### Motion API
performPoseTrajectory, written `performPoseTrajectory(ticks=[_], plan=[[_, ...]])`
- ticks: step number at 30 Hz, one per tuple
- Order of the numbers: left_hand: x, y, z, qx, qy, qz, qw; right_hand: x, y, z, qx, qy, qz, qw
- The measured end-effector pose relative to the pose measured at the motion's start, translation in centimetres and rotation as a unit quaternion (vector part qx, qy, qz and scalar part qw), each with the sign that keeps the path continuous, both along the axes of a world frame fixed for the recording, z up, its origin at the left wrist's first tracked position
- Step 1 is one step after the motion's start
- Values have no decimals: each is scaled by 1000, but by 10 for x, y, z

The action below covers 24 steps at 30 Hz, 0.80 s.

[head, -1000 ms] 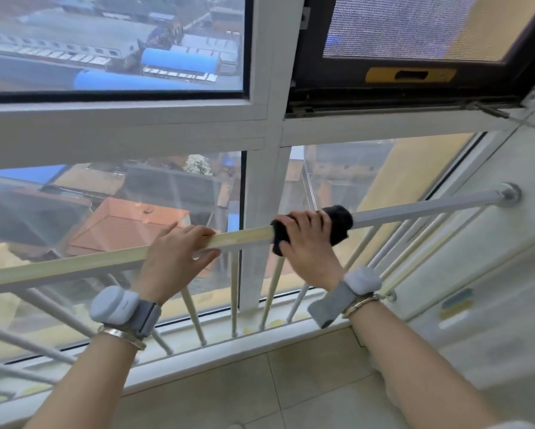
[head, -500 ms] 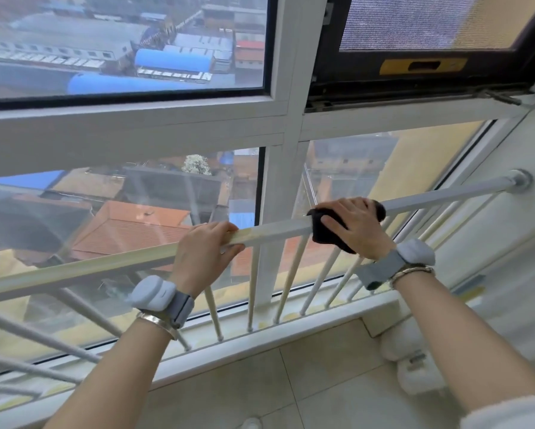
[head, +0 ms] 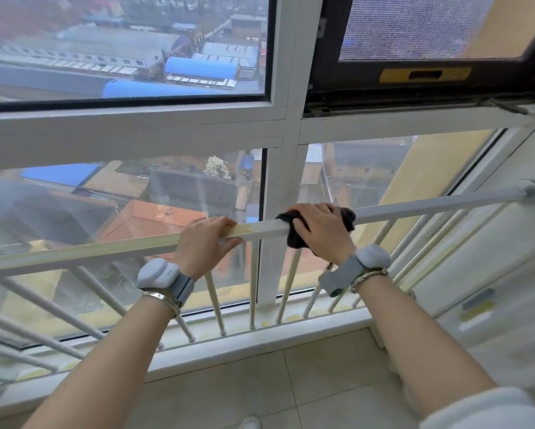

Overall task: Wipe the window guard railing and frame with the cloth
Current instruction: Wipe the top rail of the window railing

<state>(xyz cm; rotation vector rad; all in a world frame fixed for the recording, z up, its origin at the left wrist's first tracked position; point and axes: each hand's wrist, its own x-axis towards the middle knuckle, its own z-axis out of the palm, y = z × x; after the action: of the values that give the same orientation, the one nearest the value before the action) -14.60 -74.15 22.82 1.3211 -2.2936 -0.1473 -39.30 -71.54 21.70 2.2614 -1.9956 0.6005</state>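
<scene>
A white window guard railing [head: 430, 205] runs across the view in front of the glass, its top bar sloping up to a round wall mount at the right. My left hand [head: 206, 243] grips the top bar near the middle. Just to its right, my right hand [head: 322, 232] presses a black cloth [head: 294, 235] around the same bar; the cloth wraps under the bar and shows at both sides of the hand. The white window frame [head: 278, 230] stands upright right behind the cloth. Both wrists wear grey bands.
Thin vertical bars [head: 286, 289] drop from the top bar to the white sill [head: 260, 342]. An open dark-framed sash with a mesh screen [head: 414, 26] hangs at the upper right. A white side wall [head: 507, 274] closes the right. Beige floor tiles [head: 260, 391] lie below.
My right hand slid the cloth rightward along the top bar, then a little back toward the left hand. My left hand kept its grip on the bar. The view shifted.
</scene>
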Motion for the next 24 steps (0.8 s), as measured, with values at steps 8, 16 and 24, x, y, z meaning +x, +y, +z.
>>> performPoseTrajectory(ticks=[8,16,24], plan=[[-3,-3,-9,9,-18,18,1000,-23,4,-1,23,12,-157,987],[41,13,-9,-19,-4,15,1000,53,4,-5,42,14,-82,996],[140,12,-9,-20,-18,67,997,162,-3,-15,-41,45,70,996]])
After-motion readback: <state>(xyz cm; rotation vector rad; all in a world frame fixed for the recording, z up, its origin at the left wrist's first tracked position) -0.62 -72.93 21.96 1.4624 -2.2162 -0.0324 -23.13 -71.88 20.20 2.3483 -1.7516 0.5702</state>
